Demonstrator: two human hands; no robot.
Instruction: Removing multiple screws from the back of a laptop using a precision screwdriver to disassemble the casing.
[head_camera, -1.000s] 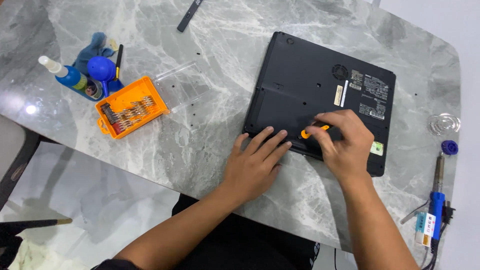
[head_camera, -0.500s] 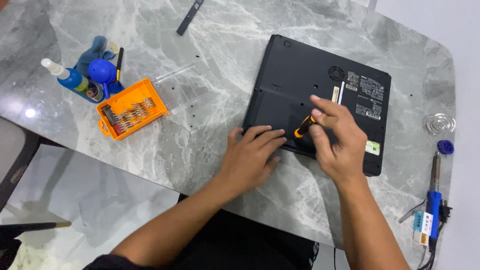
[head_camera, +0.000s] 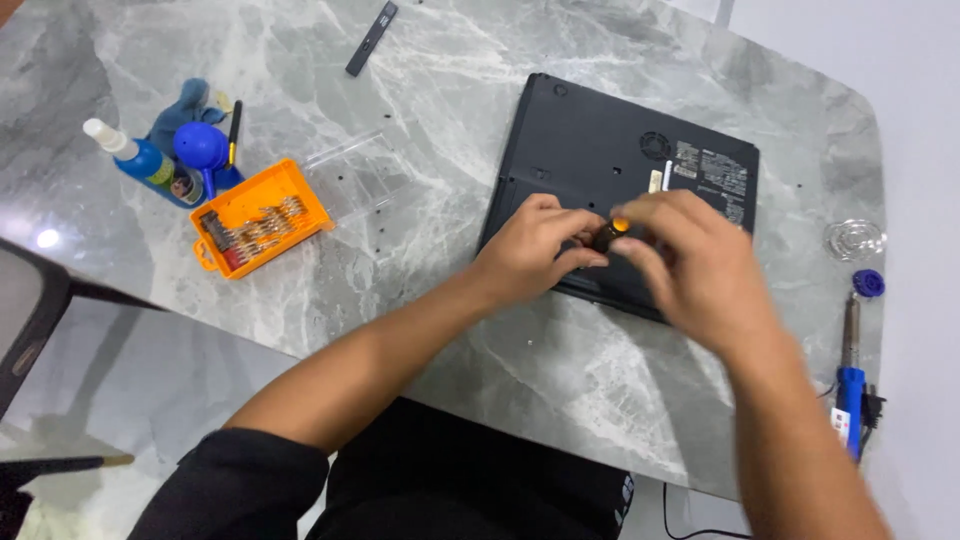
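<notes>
- On the far left of the grey marble table (head_camera: 300, 300) there is one blue spray bottle (head_camera: 135, 160) with a white top, one blue cloth (head_camera: 180, 110), one round blue blower (head_camera: 203, 150) and one black pen (head_camera: 234, 132), all close together.
- Just right of them lies one orange box (head_camera: 262, 218) of screwdriver bits, open, and its one clear lid (head_camera: 360, 180) lies beside it on the right.
- At the far edge, one small black strip (head_camera: 371, 38) lies alone.
- In the middle is one black laptop (head_camera: 620, 150), turned bottom side up, flat on the table, with white labels on its right part.
- The left hand (head_camera: 530, 250) rests on the near edge of the laptop, and its fingers are closed around the dark end of one small screwdriver (head_camera: 610, 232) with an orange part.
- The right hand (head_camera: 700, 265) is blurred; its fingers are curled at the same screwdriver, just touching it, and they hide most of the tool and the near right part of the laptop.
- On the far right there is one small glass dish (head_camera: 855, 240), one blue cap (head_camera: 868, 283) and one soldering iron (head_camera: 850, 370) with a blue handle, well apart from the hands.
</notes>
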